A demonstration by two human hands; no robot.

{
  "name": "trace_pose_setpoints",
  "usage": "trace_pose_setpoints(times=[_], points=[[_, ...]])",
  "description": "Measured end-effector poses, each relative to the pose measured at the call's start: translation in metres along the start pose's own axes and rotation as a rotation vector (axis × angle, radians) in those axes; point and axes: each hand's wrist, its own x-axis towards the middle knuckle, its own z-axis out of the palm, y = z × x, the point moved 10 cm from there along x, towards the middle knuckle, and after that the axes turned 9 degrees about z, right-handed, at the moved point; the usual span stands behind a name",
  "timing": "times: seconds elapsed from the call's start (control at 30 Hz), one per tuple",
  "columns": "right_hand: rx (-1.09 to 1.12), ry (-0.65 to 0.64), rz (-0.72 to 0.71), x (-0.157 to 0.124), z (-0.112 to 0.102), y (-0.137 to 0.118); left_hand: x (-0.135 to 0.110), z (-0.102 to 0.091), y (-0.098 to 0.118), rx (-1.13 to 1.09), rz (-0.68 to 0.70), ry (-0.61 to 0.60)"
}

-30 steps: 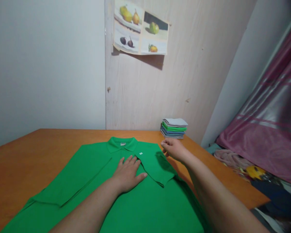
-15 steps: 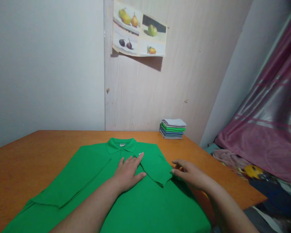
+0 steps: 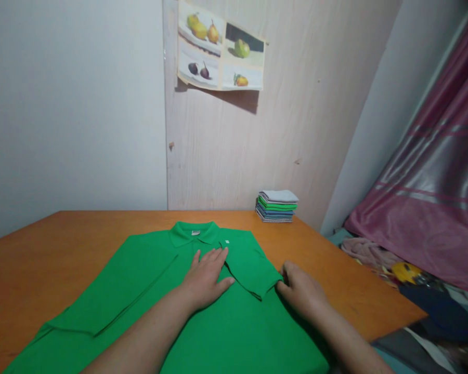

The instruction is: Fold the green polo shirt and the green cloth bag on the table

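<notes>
A green polo shirt (image 3: 234,332) lies spread on the orange-brown table, its collar at the far end. Its right-hand sleeve (image 3: 253,270) is turned inward over the front, and the left-hand sleeve (image 3: 113,291) lies along the body. My left hand (image 3: 207,275) rests flat on the chest below the collar, fingers spread, the fingertips beside the folded sleeve. At the shirt's right edge, my right hand (image 3: 302,288) pinches the fabric by the outer corner of that sleeve between thumb and curled fingers.
A neat stack of folded cloths (image 3: 276,206) stands at the table's back right corner. Behind the table (image 3: 81,239) is a wall with a fruit poster (image 3: 221,49). To the right hang a pink curtain (image 3: 425,218) and heaped clothes (image 3: 440,311) beyond the table edge.
My right hand has closed its fingers on the shirt's right edge, where they were loosely apart before. The left hand stays nearly in place, with its forefinger lowered a little.
</notes>
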Motion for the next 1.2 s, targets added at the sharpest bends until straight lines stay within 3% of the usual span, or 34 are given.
trace_pose_setpoints(times=[0.27,0.5,0.77,0.93,1.07,1.2], points=[[-0.077,0.097,-0.046,-0.003,0.004,0.001,-0.003,-0.009,0.005,0.05,-0.027,0.028],[-0.077,0.07,-0.09,-0.002,0.005,0.0,-0.006,-0.018,0.014,0.105,-0.004,0.083],[-0.136,0.065,-0.125,-0.009,-0.003,0.004,-0.006,-0.023,0.019,0.16,0.012,0.078],[-0.06,0.086,-0.111,-0.007,-0.016,0.005,-0.006,-0.035,0.023,0.195,0.006,0.163],[0.08,0.146,-0.121,0.002,-0.031,-0.017,-0.004,-0.022,0.03,0.076,0.121,0.133],[0.143,0.082,-0.223,0.015,-0.022,-0.063,-0.002,0.003,0.029,-0.036,0.171,0.01]])
